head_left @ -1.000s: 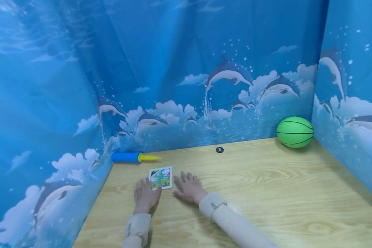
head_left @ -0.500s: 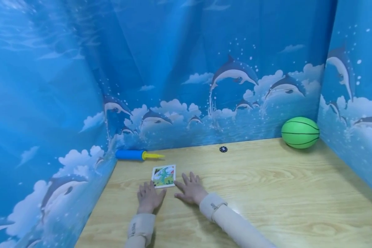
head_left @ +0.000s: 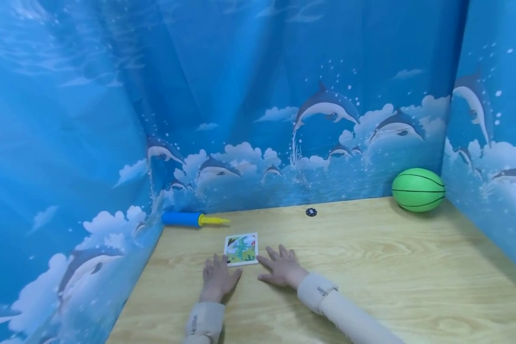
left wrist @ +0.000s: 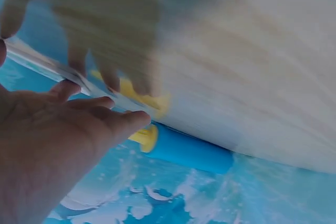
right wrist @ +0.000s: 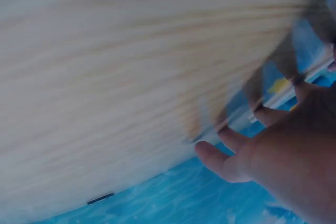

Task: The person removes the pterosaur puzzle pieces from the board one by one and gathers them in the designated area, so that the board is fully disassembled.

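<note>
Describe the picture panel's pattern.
The picture panel is white-edged, printed with what looks like a green dinosaur; the head view shows it best.

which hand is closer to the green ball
Right. The right hand lies left of and below the ball in the head view; the left hand lies farther left.

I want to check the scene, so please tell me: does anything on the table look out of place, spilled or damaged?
I see no spill, and the picture shows no visible damage. Only the green ball, near the far right corner of the table, seems odd: it looks oval, perhaps just camera stretch.
</note>
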### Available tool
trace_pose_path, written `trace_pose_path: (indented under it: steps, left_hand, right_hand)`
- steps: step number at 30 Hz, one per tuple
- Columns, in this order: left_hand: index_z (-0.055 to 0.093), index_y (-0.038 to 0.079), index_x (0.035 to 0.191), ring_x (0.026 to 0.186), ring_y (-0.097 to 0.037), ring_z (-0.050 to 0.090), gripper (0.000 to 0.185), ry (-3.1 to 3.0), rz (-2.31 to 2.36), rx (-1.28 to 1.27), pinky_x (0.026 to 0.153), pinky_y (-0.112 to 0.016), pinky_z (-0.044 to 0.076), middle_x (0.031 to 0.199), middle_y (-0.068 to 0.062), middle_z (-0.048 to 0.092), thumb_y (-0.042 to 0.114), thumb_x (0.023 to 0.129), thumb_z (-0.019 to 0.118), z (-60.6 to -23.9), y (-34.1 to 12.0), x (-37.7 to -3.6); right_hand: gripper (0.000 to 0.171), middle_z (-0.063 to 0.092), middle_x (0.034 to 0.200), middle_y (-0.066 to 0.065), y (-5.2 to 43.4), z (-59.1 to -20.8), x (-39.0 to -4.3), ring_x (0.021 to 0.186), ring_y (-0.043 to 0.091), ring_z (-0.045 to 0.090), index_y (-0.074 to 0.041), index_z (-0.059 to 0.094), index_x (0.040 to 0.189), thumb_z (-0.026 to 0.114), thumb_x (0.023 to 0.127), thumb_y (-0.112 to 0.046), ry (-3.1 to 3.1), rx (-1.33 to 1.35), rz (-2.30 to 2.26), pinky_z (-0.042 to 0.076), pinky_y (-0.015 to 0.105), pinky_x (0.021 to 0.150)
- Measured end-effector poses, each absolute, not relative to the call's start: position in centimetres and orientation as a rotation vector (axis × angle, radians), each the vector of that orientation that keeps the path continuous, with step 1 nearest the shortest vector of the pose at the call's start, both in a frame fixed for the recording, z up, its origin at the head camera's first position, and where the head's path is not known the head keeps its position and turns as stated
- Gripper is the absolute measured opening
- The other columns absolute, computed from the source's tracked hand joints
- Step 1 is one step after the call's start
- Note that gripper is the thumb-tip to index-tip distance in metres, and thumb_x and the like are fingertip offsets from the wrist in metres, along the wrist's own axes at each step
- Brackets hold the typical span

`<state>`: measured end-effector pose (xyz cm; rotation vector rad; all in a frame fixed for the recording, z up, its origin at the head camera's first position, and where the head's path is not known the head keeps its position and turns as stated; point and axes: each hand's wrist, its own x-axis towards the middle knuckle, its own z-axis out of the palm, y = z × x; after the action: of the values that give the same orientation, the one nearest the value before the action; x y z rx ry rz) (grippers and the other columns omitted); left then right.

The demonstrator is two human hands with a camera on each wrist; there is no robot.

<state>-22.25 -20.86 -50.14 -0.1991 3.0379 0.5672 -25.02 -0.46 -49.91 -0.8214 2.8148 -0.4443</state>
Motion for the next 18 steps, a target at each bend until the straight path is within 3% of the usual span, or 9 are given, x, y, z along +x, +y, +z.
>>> trace_pose_path:
  steps: [18]
  left_hand:
    - [0.033, 0.0, 0.134, 0.128, -0.05, 0.007, 0.084, 2.933, 0.614, -0.172, 0.103, -0.059, 0.008, 0.141, -0.029, 0.018, 0.05, 0.073, 0.064, -49.5, -13.0, -21.7]
  right_hand:
    - [0.071, 0.024, 0.145, 0.01, 6.4, -48.7, -22.6, 0.128, 0.046, 0.015, -0.027, 0.037, 0.135, 0.052, 0.075, -0.061, 2.793, -0.502, -0.527, 0.008, 0.074, 0.09]
